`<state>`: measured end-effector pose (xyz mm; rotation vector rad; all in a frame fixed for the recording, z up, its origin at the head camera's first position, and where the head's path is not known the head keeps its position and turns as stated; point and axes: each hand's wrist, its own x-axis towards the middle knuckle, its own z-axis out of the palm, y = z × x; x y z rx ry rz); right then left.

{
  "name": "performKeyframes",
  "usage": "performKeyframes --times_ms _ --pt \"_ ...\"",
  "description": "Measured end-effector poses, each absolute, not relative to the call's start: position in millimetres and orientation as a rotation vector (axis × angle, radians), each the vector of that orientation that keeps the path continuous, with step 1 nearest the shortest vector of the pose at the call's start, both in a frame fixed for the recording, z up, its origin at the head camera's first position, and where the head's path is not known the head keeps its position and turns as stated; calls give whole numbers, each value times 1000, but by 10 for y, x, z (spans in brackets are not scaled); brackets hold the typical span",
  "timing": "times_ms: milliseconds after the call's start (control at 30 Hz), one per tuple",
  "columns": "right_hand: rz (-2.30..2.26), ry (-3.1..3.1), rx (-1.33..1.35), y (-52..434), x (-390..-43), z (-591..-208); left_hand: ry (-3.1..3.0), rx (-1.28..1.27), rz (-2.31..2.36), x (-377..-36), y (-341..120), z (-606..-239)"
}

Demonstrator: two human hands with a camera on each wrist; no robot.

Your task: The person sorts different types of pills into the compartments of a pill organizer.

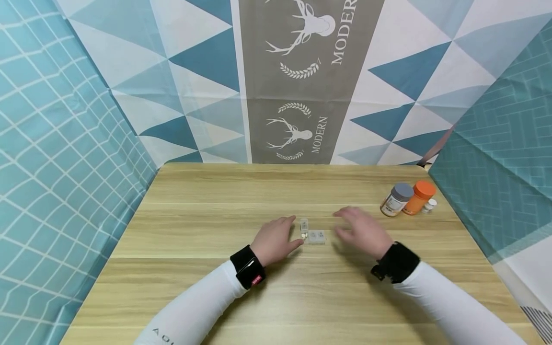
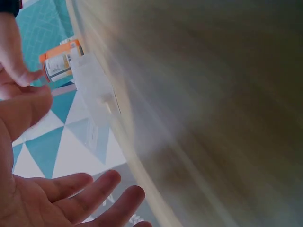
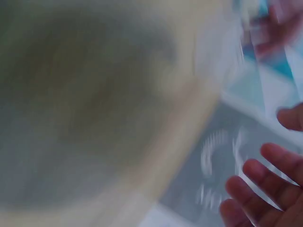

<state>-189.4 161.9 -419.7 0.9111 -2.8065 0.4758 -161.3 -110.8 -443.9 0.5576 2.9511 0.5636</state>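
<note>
pill box [image 1: 313, 235] sits mid-table [image 1: 194, 287] between both hands, long side running left-right, with one small lid flipped up at its left end. left hand [image 1: 276, 239] rests right beside that end, fingers relaxed, gripping nothing. right hand [image 1: 362, 230] hovers just right of it, blurry, fingers spread loose.

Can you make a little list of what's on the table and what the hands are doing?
table: wooden table
middle: small clear pill box, one lid flipped up
left hand: open, beside the pill box
right hand: open, blurred, just right of the box
far right: grey-capped bottle, orange bottle, tiny white bottle
</note>
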Motion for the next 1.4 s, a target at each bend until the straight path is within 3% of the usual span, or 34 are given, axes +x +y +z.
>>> performKeyframes --times_ms 233,600,1400 --pt "287 -2815 1140 1150 -1843 -4449 2862 503 694 -1724 -948 -4448" --pt "399 -2820 1210 1086 -1897 -4513 2774 449 917 -1815 -930 -4410" --pt "476 -2855 1200 1094 -1945 -4538 2849 809 720 -1870 -915 -4436"
